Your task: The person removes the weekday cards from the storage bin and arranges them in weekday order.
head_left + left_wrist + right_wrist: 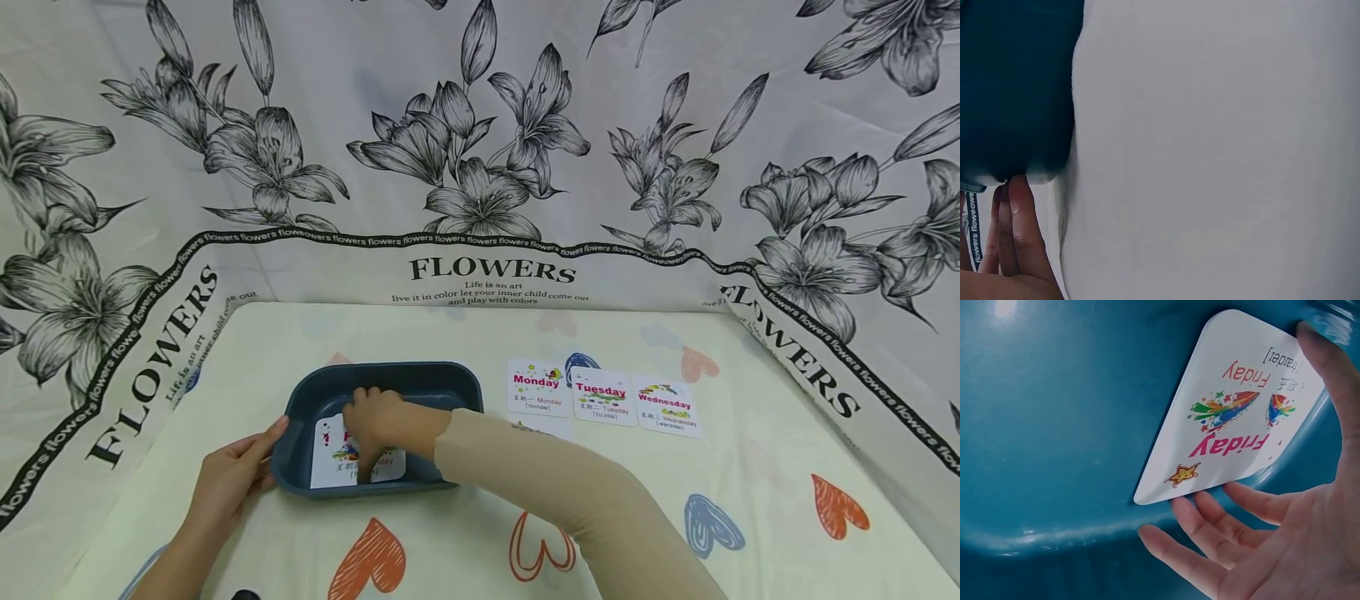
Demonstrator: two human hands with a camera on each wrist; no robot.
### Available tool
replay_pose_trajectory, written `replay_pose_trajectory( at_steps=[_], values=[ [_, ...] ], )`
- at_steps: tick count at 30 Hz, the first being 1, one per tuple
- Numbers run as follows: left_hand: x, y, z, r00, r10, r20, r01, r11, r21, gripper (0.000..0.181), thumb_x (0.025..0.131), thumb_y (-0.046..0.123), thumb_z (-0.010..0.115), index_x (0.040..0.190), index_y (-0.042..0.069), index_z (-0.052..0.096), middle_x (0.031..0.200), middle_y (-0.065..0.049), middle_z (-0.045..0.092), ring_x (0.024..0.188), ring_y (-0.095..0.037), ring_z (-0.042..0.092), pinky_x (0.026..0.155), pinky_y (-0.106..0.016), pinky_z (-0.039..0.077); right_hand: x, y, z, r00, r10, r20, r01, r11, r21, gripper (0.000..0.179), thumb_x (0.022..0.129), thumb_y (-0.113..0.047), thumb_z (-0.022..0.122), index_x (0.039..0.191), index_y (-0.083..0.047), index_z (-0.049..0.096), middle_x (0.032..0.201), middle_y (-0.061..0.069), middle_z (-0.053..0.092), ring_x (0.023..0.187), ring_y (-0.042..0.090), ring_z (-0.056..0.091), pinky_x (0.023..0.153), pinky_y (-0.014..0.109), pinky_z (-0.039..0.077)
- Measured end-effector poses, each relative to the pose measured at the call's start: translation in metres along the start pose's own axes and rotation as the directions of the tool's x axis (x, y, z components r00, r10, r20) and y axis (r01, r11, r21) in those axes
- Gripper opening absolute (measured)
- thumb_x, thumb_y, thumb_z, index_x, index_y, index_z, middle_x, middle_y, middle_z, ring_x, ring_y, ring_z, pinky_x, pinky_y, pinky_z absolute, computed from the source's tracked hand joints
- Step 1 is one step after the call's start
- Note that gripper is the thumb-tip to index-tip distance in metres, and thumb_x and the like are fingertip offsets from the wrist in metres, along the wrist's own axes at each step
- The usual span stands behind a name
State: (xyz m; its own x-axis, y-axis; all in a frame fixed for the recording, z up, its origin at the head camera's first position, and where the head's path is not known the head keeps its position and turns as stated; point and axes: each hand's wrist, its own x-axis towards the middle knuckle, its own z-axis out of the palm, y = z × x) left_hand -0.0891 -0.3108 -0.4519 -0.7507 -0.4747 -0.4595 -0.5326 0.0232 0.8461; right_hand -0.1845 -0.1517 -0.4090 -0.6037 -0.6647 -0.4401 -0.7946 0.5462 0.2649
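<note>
A dark blue plastic tray (448, 385) stands on the table with a white Friday card (327, 458) inside it. My right hand (377, 423) reaches into the tray and spans this card. In the right wrist view, the thumb touches one edge of the Friday card (1229, 419) and the fingertips touch the opposite edge, one end of the card lying near the tray wall. My left hand (238, 467) grips the tray's left end, thumb at the rim and fingers against the outside. The left wrist view shows those fingers (1024, 219) touching the tray's outer wall (1016, 94).
Right of the tray lie a Monday card (537, 392), a Tuesday card (602, 400) and a Wednesday card (667, 408) in a row. Another card (553, 427) is mostly hidden behind the right sleeve (540, 471). A heart-patterned cloth (630, 517) covers the table; flower-printed fabric (480, 108) rises behind.
</note>
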Motion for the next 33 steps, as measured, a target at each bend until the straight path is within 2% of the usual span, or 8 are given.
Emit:
replay_pose_trajectory(
  at_steps=[10, 16, 24, 31, 33],
  values=[
    [-0.0009, 0.0013, -0.0001, 1.000, -0.010, 0.011, 0.010, 1.000, -0.016, 0.084, 0.071, 0.060, 0.068, 0.122, -0.005, 0.054, 0.067, 0.013, 0.063, 0.061, -0.003, 0.063, 0.053, -0.021, 0.050, 0.0000, 0.0008, -0.0001, 1.000, -0.007, -0.007, 0.007, 0.998, 0.060, 0.098, 0.055, -0.070, 0.072, 0.134, -0.023, 0.038, 0.122, -0.003, 0.041, 0.102, 0.013, 0.041, 0.086, 0.027, 0.045],
    [-0.0017, 0.0023, 0.0005, 1.000, -0.004, 0.008, 0.004, 1.000, -0.006, 0.088, 0.071, 0.061, 0.067, 0.125, -0.006, 0.051, 0.067, 0.013, 0.063, 0.061, -0.003, 0.062, 0.053, -0.021, 0.050, 0.0002, 0.0003, 0.0002, 1.000, -0.006, -0.010, 0.006, 0.999, 0.045, 0.098, 0.057, -0.072, 0.069, 0.135, -0.023, 0.037, 0.123, -0.002, 0.040, 0.102, 0.015, 0.040, 0.084, 0.026, 0.046],
    [-0.0027, 0.0030, 0.0000, 1.000, 0.003, 0.008, -0.003, 1.000, 0.008, 0.089, 0.071, 0.062, 0.066, 0.126, -0.007, 0.050, 0.067, 0.013, 0.062, 0.061, -0.003, 0.061, 0.053, -0.021, 0.050, -0.0017, -0.0006, -0.0019, 1.000, -0.006, 0.011, 0.005, 0.999, 0.038, 0.096, 0.060, -0.070, 0.069, 0.137, -0.024, 0.033, 0.127, -0.002, 0.037, 0.109, 0.016, 0.039, 0.087, 0.030, 0.046],
    [-0.0033, 0.0028, -0.0002, 1.000, 0.001, 0.007, -0.001, 1.000, 0.011, 0.088, 0.072, 0.061, 0.066, 0.126, -0.006, 0.050, 0.067, 0.013, 0.062, 0.060, -0.002, 0.060, 0.052, -0.021, 0.049, -0.0065, 0.0033, -0.0063, 0.999, -0.035, -0.004, 0.035, 0.999, 0.005, 0.098, 0.059, -0.073, 0.067, 0.138, -0.024, 0.034, 0.130, -0.001, 0.038, 0.114, 0.018, 0.040, 0.093, 0.049, 0.043],
    [-0.0032, 0.0025, -0.0001, 1.000, 0.002, 0.006, -0.002, 1.000, 0.012, 0.088, 0.072, 0.061, 0.066, 0.126, -0.007, 0.050, 0.067, 0.013, 0.062, 0.061, -0.002, 0.060, 0.052, -0.021, 0.049, -0.0073, 0.0057, -0.0083, 0.999, -0.050, -0.011, 0.050, 0.999, 0.005, 0.100, 0.058, -0.074, 0.066, 0.139, -0.025, 0.033, 0.130, -0.001, 0.036, 0.113, 0.015, 0.039, 0.092, 0.044, 0.044]
  ],
)
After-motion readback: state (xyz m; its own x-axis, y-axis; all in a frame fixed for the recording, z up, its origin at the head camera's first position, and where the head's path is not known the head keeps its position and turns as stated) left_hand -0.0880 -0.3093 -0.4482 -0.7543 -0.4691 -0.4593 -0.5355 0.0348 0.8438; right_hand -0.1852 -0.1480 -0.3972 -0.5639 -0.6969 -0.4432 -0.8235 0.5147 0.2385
